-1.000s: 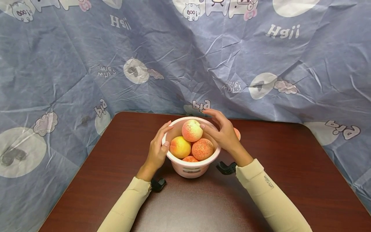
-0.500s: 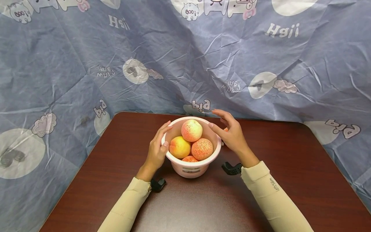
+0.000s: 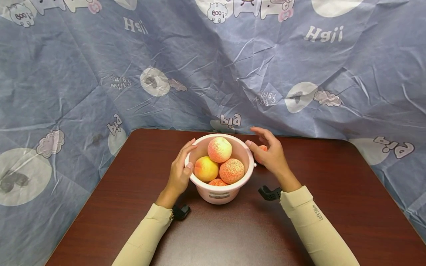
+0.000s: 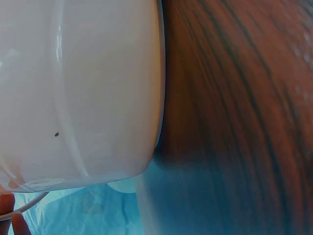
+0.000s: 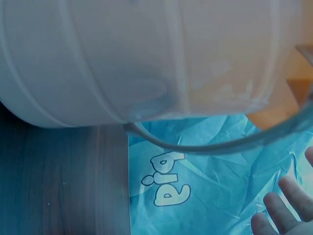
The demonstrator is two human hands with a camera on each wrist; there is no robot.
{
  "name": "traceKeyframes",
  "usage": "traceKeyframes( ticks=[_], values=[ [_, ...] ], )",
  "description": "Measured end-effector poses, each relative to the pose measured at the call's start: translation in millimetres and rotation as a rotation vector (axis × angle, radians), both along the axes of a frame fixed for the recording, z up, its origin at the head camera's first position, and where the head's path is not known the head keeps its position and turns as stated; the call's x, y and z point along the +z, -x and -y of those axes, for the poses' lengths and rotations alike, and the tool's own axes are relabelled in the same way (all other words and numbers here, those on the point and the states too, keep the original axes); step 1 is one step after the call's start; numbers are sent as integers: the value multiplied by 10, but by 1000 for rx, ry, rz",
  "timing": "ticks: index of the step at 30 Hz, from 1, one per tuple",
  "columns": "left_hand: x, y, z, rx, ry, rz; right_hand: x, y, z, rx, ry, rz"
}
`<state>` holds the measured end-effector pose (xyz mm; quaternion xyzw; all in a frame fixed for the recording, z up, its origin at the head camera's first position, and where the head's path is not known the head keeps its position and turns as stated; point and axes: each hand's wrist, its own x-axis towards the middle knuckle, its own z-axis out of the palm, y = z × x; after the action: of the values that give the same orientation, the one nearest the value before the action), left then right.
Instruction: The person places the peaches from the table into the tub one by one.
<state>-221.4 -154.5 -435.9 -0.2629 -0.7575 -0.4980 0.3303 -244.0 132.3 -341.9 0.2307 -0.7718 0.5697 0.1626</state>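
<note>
A pale pink bowl (image 3: 219, 193) stands on the dark wooden table (image 3: 332, 192) and holds several peaches; one peach (image 3: 220, 149) lies on top of the pile. My left hand (image 3: 186, 157) grips the bowl's left side, thumb hooked over the rim and fingers curved round the wall. To the right of the bowl, my right hand (image 3: 260, 141) arches with spread fingers over a loose peach (image 3: 263, 148) on the table, which it mostly hides. The bowl's wall (image 4: 78, 88) fills the left wrist view. The right wrist view shows the bowl (image 5: 122, 58), its wire handle (image 5: 210, 147) and straight fingertips (image 5: 279, 210).
A blue cartoon-printed cloth (image 3: 299, 74) hangs behind the table and drapes down both sides. Black wrist mounts (image 3: 269, 193) sit at each cream sleeve. The table's front edge runs out of view below.
My right hand has left the top peach in the bowl and moved right, over the loose peach beside the bowl. The left hand and the bowl have stayed put.
</note>
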Motion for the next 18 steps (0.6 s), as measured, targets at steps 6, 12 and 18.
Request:
traceKeyframes(
  ticks=[6, 12, 18],
  values=[
    [8, -8, 3, 3, -3, 4, 0, 26, -45, -31, -8, 11],
    [19, -25, -3, 1, 3, 17, -35, 54, -115, -62, 1, 49],
    [26, -20, -7, -2, 2, 10, -63, 119, -222, -107, 27, 76]
  ],
)
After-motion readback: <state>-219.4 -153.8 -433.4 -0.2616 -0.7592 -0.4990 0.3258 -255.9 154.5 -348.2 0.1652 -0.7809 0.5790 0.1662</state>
